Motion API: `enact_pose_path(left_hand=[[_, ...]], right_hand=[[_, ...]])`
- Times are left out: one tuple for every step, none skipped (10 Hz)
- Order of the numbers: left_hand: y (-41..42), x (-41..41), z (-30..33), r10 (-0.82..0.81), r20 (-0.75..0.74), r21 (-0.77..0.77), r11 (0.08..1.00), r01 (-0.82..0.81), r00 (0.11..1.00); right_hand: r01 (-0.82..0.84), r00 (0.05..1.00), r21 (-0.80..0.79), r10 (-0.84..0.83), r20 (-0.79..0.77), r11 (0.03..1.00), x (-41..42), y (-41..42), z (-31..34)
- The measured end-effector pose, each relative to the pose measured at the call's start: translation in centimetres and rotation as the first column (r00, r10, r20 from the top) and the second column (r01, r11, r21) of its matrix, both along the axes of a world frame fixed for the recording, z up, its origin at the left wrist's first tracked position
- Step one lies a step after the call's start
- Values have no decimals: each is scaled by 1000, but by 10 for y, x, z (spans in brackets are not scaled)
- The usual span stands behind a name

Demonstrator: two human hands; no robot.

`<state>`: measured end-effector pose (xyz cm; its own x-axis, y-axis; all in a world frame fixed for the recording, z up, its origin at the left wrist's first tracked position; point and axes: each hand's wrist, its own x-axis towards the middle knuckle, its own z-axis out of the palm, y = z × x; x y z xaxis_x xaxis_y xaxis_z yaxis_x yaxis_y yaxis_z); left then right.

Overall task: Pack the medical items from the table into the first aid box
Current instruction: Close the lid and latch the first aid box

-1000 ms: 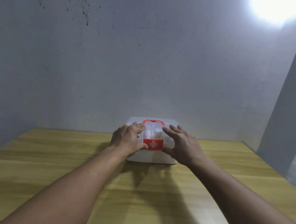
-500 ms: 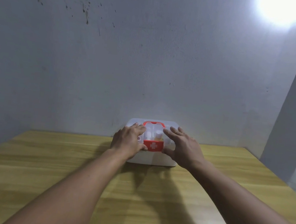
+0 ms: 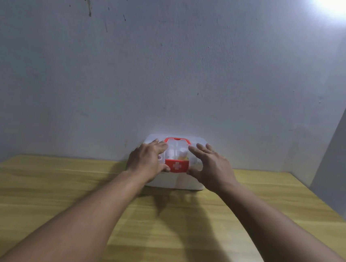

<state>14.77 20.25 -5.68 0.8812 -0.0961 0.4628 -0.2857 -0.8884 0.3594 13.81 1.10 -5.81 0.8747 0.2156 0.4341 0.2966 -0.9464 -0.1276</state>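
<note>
A white first aid box [image 3: 175, 181] with a clear lid, a red handle [image 3: 177, 140] and a red latch bearing a white cross [image 3: 176, 165] stands at the table's far edge against the wall. My left hand [image 3: 147, 162] lies on the lid's left side, thumb at the latch's left end. My right hand [image 3: 210, 168] covers the lid's right side, fingers spread, thumb near the latch's right end. White and yellowish items show dimly through the closed lid.
The wooden table [image 3: 56, 193] runs from the wall toward me, its right edge near a grey wall panel [image 3: 343, 147]. A bright lamp [image 3: 344, 6] glares at the top right.
Both hands stay on the lid with only slight shifts. The view has tilted up a little, so the box sits lower in the frame.
</note>
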Motion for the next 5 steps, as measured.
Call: enact_pose_path(left_hand=[[-1,3,-4,-4,7,-16,1000,4,1000],[-3,4,-4,-12,-20,28,1000,13,1000],[-3,-6,-1,4,-79,255,967,16,997],[4,-27,-5,20,-124,305,952,19,992],[20,-66,-23,-7,-120,195,980,31,993]], right_hand=[[-11,1000,28,12,-13,1000,2,-2,-2],[-14,999,46,15,-28,999,2,-2,-3],[-39,995,14,40,-91,999,-3,-8,-5],[-4,994,49,9,-107,999,-20,-17,-15],[20,993,144,-2,-121,989,-58,-39,-34]])
